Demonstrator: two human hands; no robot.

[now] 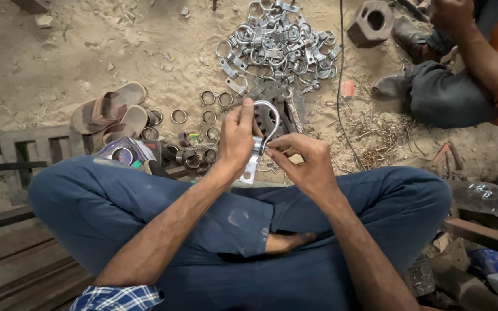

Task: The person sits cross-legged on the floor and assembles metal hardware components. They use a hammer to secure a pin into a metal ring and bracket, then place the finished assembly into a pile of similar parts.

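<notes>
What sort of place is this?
Probably an informal metal workshop on a dirt floor: a heap of clamps, loose rings and scrap lie on the ground, and both hands hold one clamp.

A bright, smooth metal clamp (263, 132) is shown against matt blue cloth trousers (203, 224); glossy metal clamps (278, 46) and rings (208, 98) are seen on rough sandy ground (59, 63).

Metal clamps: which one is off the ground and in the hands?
The single metal clamp pinched between the left hand and right hand, above the lap; all others lie in the clamp pile on the sand.
</notes>
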